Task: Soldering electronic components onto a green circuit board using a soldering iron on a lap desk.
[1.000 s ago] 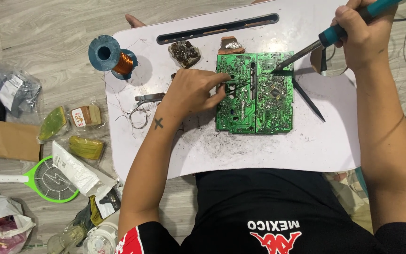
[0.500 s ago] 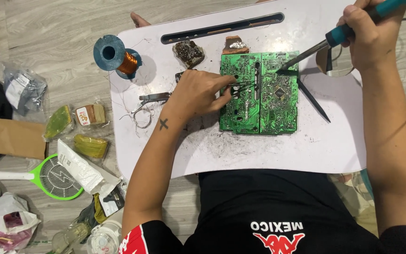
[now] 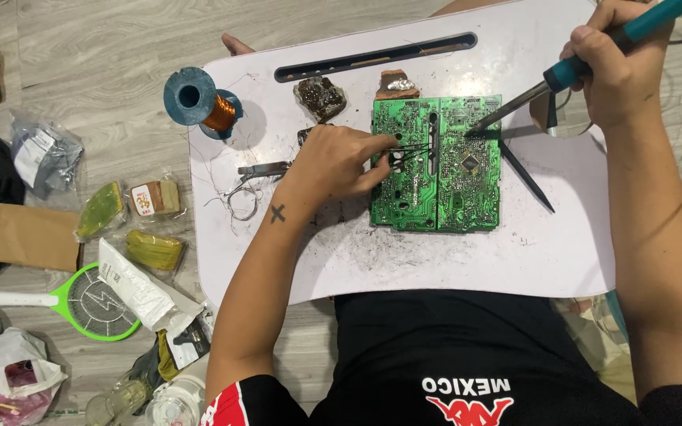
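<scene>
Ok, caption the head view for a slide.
Right hand brings soldering iron to green board; left hand steadies it.

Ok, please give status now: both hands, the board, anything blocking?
Left hand pinches thin tweezers on the green circuit board. Right hand grips soldering iron, tip at board's upper right. Board flat on white lap table. Nothing blocking.

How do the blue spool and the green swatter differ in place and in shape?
The spool stands on the white board; the swatter lies on the floor. The spool is a round reel wound with copper wire; the swatter is a flat mesh head with a white handle. Neither hand touches either one.
</scene>
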